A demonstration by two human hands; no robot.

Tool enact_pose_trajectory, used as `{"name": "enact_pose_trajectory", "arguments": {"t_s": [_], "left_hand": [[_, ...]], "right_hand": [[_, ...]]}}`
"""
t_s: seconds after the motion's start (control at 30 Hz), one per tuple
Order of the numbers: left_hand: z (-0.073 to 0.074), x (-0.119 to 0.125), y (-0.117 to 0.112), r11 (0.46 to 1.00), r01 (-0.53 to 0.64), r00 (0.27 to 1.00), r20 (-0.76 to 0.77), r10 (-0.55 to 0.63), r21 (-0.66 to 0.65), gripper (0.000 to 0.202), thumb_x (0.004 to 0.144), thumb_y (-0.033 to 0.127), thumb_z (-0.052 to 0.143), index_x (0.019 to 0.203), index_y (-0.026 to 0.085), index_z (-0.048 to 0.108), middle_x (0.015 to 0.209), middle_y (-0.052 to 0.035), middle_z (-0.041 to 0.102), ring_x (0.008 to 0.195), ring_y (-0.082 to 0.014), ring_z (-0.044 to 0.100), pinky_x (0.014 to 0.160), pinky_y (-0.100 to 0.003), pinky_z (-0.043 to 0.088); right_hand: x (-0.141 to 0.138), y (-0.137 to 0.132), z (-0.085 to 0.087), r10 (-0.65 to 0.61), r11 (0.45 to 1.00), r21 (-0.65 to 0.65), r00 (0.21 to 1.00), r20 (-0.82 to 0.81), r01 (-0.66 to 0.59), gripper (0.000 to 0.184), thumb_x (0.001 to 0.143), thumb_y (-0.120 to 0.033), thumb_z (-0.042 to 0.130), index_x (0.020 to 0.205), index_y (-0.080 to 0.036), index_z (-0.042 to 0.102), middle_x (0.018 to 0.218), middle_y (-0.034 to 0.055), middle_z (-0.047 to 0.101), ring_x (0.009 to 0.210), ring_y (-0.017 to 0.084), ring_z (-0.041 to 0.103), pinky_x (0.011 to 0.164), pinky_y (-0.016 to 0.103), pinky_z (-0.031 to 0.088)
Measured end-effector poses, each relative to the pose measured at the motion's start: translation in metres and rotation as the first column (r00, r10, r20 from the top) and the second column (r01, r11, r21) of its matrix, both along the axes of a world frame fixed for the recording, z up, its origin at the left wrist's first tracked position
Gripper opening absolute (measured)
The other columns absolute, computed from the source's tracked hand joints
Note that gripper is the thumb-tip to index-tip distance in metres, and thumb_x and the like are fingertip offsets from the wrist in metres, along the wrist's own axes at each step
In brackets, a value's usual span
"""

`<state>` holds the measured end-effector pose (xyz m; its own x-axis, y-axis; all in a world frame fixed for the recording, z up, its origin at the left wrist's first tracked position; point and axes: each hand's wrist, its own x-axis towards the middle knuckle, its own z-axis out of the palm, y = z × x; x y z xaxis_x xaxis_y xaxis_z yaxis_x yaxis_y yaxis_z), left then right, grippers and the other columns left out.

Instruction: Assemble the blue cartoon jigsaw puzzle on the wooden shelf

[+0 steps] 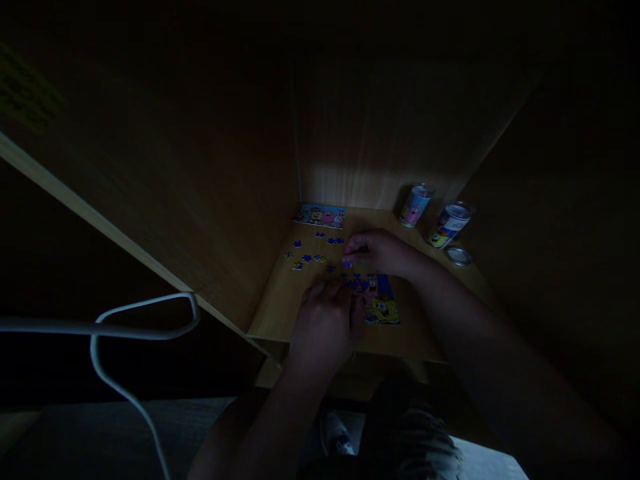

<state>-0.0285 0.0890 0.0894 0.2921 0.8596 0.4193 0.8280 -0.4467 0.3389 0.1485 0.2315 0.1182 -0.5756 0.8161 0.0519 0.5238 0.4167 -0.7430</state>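
Observation:
A partly joined jigsaw puzzle (384, 309) with a yellow cartoon face lies on the wooden shelf, its upper left edge uneven. My left hand (323, 320) rests at the puzzle's left side, fingers slightly bent and lying on the surface; their tips are hard to see in the dim light. Above the puzzle, my right hand (375, 252) has its thumb and forefinger closed at a small blue jigsaw piece (347, 264). Several loose pieces (307, 258) are scattered to the left of that hand.
A cartoon picture strip (320, 215) lies by the back panel. Two printed cans, one pink and blue (415, 207), one yellow and blue (449, 227), stand at the right beside a round lid (459, 257). Wooden walls enclose the shelf; a white cable (145, 307) hangs at left.

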Motion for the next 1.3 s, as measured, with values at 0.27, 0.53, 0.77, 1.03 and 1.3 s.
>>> {"name": "enact_pose_trajectory", "arguments": {"t_s": [0.27, 0.53, 0.77, 1.03, 1.3], "left_hand": [[0.001, 0.000, 0.001, 1.000, -0.003, 1.000, 0.009, 0.003, 0.001, 0.009, 0.102, 0.022, 0.063, 0.095, 0.019, 0.070, 0.101, -0.0102, 0.072, 0.100, -0.0293, 0.067, 0.092, -0.047, 0.055], [0.000, 0.000, 0.000, 1.000, 0.005, 1.000, 0.030, -0.005, 0.000, 0.008, 0.102, 0.022, 0.063, 0.100, 0.019, 0.070, 0.102, -0.0097, 0.071, 0.103, -0.0297, 0.065, 0.096, -0.049, 0.055], [-0.001, -0.001, 0.001, 1.000, 0.009, 1.000, 0.029, -0.009, 0.004, 0.009, 0.102, 0.023, 0.064, 0.099, 0.019, 0.071, 0.105, -0.0107, 0.073, 0.105, -0.0305, 0.066, 0.097, -0.050, 0.055], [-0.001, -0.002, 0.001, 1.000, 0.017, 0.999, 0.033, -0.018, 0.005, 0.012, 0.103, 0.024, 0.062, 0.102, 0.019, 0.073, 0.104, -0.0105, 0.075, 0.104, -0.0298, 0.068, 0.098, -0.050, 0.055], [0.000, -0.001, 0.001, 1.000, 0.008, 1.000, 0.008, -0.008, -0.009, 0.012, 0.103, 0.024, 0.062, 0.101, 0.019, 0.072, 0.101, -0.0097, 0.074, 0.101, -0.0299, 0.067, 0.094, -0.049, 0.054]], "right_hand": [[0.002, 0.003, -0.005, 0.046, 0.998, -0.034, 0.999, -0.030, -0.047, 0.014, 0.091, -0.031, 0.071, 0.096, -0.020, 0.077, 0.097, 0.0035, 0.081, 0.091, 0.020, 0.075, 0.085, 0.032, 0.055], [0.005, 0.005, -0.005, 0.071, 0.995, -0.063, 0.997, -0.028, -0.072, 0.011, 0.092, -0.027, 0.069, 0.100, -0.022, 0.076, 0.103, 0.0032, 0.081, 0.097, 0.020, 0.075, 0.091, 0.035, 0.057], [0.009, 0.004, -0.001, 0.084, 0.992, -0.086, 0.996, -0.042, -0.087, 0.014, 0.093, -0.027, 0.070, 0.105, -0.024, 0.075, 0.108, 0.0037, 0.080, 0.103, 0.020, 0.073, 0.096, 0.036, 0.057], [0.015, 0.000, 0.007, 0.125, 0.978, -0.170, 0.992, 0.021, -0.120, 0.019, 0.090, -0.030, 0.073, 0.108, -0.023, 0.078, 0.107, 0.0035, 0.081, 0.098, 0.020, 0.074, 0.089, 0.034, 0.057], [0.012, -0.005, 0.010, 0.171, 0.956, -0.249, 0.984, 0.046, -0.155, 0.017, 0.089, -0.028, 0.075, 0.103, -0.023, 0.081, 0.094, 0.0007, 0.081, 0.085, 0.017, 0.073, 0.081, 0.030, 0.055]]}}
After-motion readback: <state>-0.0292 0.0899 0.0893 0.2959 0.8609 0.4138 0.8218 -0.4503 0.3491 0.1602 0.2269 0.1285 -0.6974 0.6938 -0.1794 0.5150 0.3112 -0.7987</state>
